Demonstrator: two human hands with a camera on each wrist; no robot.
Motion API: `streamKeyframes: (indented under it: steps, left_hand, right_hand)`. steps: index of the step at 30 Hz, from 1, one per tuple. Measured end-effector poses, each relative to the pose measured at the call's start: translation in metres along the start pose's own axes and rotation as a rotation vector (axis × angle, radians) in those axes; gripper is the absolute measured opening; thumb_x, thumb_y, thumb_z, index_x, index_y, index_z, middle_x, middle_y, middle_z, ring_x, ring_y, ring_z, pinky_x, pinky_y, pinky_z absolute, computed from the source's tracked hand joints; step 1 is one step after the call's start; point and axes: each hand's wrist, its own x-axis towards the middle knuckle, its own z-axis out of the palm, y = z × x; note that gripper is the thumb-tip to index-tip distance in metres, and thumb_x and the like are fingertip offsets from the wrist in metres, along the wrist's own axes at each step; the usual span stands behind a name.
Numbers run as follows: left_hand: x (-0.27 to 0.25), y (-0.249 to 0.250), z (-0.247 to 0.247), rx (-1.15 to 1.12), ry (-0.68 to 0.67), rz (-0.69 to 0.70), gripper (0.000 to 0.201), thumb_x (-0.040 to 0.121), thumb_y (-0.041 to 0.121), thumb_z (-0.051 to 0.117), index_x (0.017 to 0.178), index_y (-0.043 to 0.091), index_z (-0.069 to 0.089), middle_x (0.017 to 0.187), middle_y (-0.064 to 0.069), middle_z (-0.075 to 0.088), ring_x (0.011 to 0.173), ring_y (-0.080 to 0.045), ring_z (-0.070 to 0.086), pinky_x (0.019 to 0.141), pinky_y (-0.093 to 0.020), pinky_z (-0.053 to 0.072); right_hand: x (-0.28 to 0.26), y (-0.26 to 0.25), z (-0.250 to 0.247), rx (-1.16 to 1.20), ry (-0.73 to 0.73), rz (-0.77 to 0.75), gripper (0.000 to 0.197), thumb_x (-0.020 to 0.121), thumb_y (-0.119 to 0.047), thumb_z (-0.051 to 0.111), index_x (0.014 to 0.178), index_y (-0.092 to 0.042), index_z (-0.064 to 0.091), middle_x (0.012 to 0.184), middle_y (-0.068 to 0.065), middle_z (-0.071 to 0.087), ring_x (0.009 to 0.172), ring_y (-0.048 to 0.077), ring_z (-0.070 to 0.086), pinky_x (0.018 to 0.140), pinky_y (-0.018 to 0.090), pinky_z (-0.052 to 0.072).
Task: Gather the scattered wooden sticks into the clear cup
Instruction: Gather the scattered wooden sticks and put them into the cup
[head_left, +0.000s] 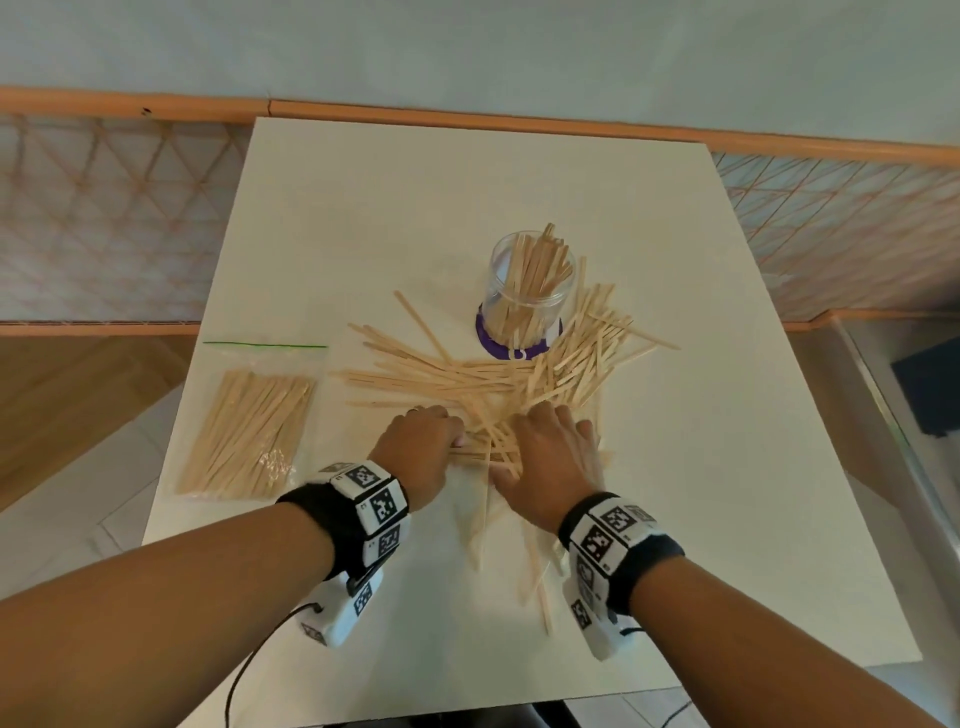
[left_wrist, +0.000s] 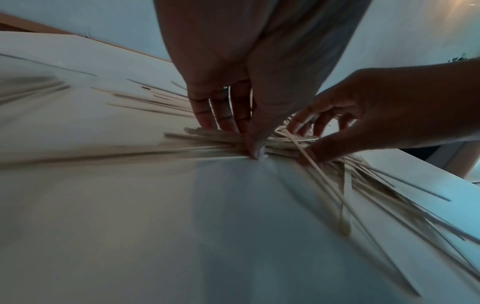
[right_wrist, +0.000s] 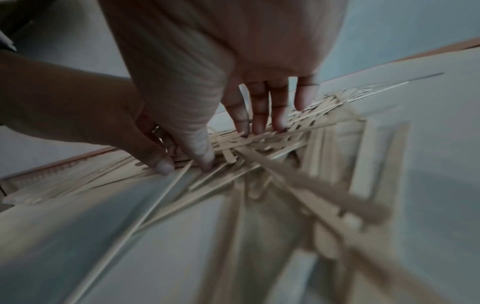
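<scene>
The clear cup (head_left: 527, 291) stands upright on a purple lid (head_left: 488, 340) past mid-table, with several wooden sticks leaning in it. A loose pile of wooden sticks (head_left: 493, 376) fans out in front of the cup and toward me. My left hand (head_left: 441, 434) is down on the pile's near left. Its thumb and curled fingers pinch a bunch of sticks (left_wrist: 207, 136), as the left wrist view (left_wrist: 239, 139) shows. My right hand (head_left: 527, 441) clamps the same tangle from the right. Its fingers (right_wrist: 259, 123) are on top and its thumb sits on the near side.
A clear zip bag (head_left: 249, 431) full of more sticks lies flat at the table's left. A few stray sticks (head_left: 540, 582) point toward the near edge between my wrists. The white table (head_left: 727, 467) ends close on every side. Cables hang from both wrist cameras.
</scene>
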Motion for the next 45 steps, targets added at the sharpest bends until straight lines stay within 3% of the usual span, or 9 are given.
streamKeyframes:
  steps: [6, 12, 17, 21, 28, 34, 39, 42, 45]
  left_hand:
    - [0.007, 0.007, -0.001, -0.080, 0.045, 0.000, 0.014, 0.084, 0.013, 0.062, 0.097, 0.014, 0.057, 0.097, -0.005, 0.063, 0.091, -0.026, 0.059, 0.075, -0.035, 0.047]
    - [-0.001, -0.007, -0.005, 0.156, 0.092, -0.079, 0.057, 0.080, 0.023, 0.070, 0.131, 0.024, 0.043, 0.124, -0.005, 0.047, 0.110, -0.028, 0.051, 0.091, -0.040, 0.044]
    - [0.000, -0.013, -0.010, -0.029, 0.075, -0.047, 0.029, 0.082, 0.011, 0.065, 0.109, 0.023, 0.058, 0.106, 0.000, 0.056, 0.097, -0.026, 0.053, 0.080, -0.038, 0.048]
    - [0.008, -0.008, -0.009, -0.057, 0.078, -0.022, 0.010, 0.080, 0.007, 0.061, 0.089, 0.011, 0.061, 0.091, -0.005, 0.061, 0.088, -0.027, 0.056, 0.069, -0.031, 0.039]
    - [0.008, -0.013, -0.006, -0.039, 0.133, -0.091, 0.045, 0.082, 0.022, 0.071, 0.123, 0.016, 0.054, 0.118, -0.008, 0.048, 0.102, -0.028, 0.052, 0.085, -0.038, 0.048]
    - [0.002, -0.011, -0.018, 0.251, 0.062, -0.070, 0.025, 0.095, 0.036, 0.049, 0.114, 0.023, 0.060, 0.116, -0.001, 0.059, 0.112, -0.029, 0.048, 0.088, -0.039, 0.038]
    - [0.005, -0.004, -0.047, 0.041, 0.064, 0.023, 0.017, 0.096, 0.028, 0.048, 0.091, 0.017, 0.060, 0.088, -0.002, 0.063, 0.085, -0.025, 0.060, 0.067, -0.032, 0.042]
    - [0.005, 0.006, -0.064, -0.025, 0.051, 0.055, 0.024, 0.094, 0.026, 0.054, 0.071, 0.030, 0.048, 0.075, 0.001, 0.057, 0.075, -0.024, 0.057, 0.068, -0.036, 0.047]
    - [0.002, 0.009, -0.081, -0.136, 0.079, 0.015, 0.006, 0.091, 0.023, 0.061, 0.085, 0.025, 0.062, 0.079, -0.001, 0.062, 0.074, -0.023, 0.059, 0.067, -0.033, 0.046]
  right_hand:
    - [0.017, -0.020, 0.002, 0.038, -0.025, -0.176, 0.032, 0.081, -0.030, 0.061, 0.110, -0.018, 0.052, 0.102, 0.000, 0.065, 0.100, 0.024, 0.053, 0.093, 0.040, 0.035]
    - [0.021, -0.014, -0.001, 0.061, -0.075, -0.199, 0.031, 0.081, -0.017, 0.062, 0.111, -0.013, 0.053, 0.099, 0.004, 0.064, 0.093, 0.025, 0.056, 0.095, 0.037, 0.040]
    - [0.022, -0.022, -0.001, 0.045, -0.128, -0.228, 0.035, 0.080, -0.033, 0.060, 0.107, -0.012, 0.057, 0.103, 0.005, 0.063, 0.100, 0.026, 0.055, 0.093, 0.037, 0.041]
    - [0.032, -0.031, -0.007, 0.100, -0.169, -0.229, 0.029, 0.084, -0.024, 0.060, 0.109, -0.011, 0.057, 0.104, 0.008, 0.063, 0.097, 0.028, 0.059, 0.086, 0.036, 0.046]
    - [0.039, -0.030, -0.002, 0.117, -0.157, -0.245, 0.025, 0.085, -0.024, 0.062, 0.105, -0.009, 0.063, 0.101, 0.009, 0.060, 0.095, 0.028, 0.057, 0.080, 0.033, 0.043]
    - [0.037, -0.029, 0.002, 0.045, -0.016, -0.301, 0.027, 0.087, -0.030, 0.058, 0.108, -0.012, 0.058, 0.103, 0.006, 0.060, 0.097, 0.027, 0.054, 0.087, 0.038, 0.040]
    - [0.045, -0.025, -0.005, 0.127, 0.054, -0.259, 0.015, 0.090, -0.025, 0.051, 0.097, -0.016, 0.042, 0.085, 0.000, 0.062, 0.068, 0.023, 0.050, 0.083, 0.038, 0.042]
    - [0.052, -0.021, -0.011, 0.092, 0.099, -0.230, 0.020, 0.099, -0.034, 0.047, 0.099, -0.015, 0.053, 0.078, 0.001, 0.067, 0.067, 0.027, 0.057, 0.078, 0.036, 0.034]
    - [0.058, -0.013, -0.018, 0.209, 0.107, -0.185, 0.026, 0.101, -0.031, 0.048, 0.093, -0.010, 0.062, 0.072, 0.007, 0.062, 0.065, 0.030, 0.055, 0.066, 0.032, 0.033]
